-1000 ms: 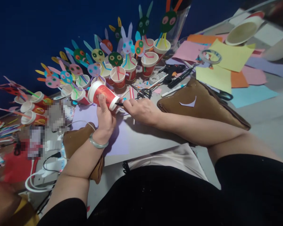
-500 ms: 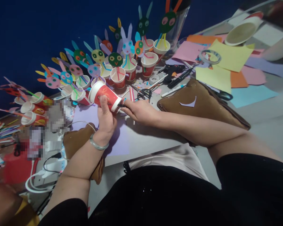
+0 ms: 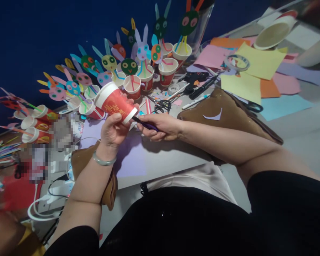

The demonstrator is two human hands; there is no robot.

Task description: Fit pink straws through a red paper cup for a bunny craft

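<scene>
My left hand (image 3: 114, 131) is wrapped round a red and white paper cup (image 3: 116, 104), thumb on its near side and fingertips showing on the far side. The cup lies tilted, wide rim toward the upper left and base toward my right hand. In my right hand (image 3: 164, 126) is a slim dark tool with a purple handle (image 3: 149, 125); its exact kind is unclear. The tool's tip meets the cup's base, but I cannot tell whether it goes through. Beneath both hands lies a purple paper sheet (image 3: 132, 161) on the table.
Behind stand several paper cups with paper animal heads on bent straws, such as a green-headed one (image 3: 129, 67). A brown cushion (image 3: 224, 113) lies right, near black scissors (image 3: 162, 106). Coloured paper (image 3: 266, 60) and a tape roll (image 3: 237, 63) lie beyond. White cables (image 3: 40, 213) run left.
My left hand has turned the cup slightly and shifted a little left. My right hand has rolled, so more of the purple handle shows.
</scene>
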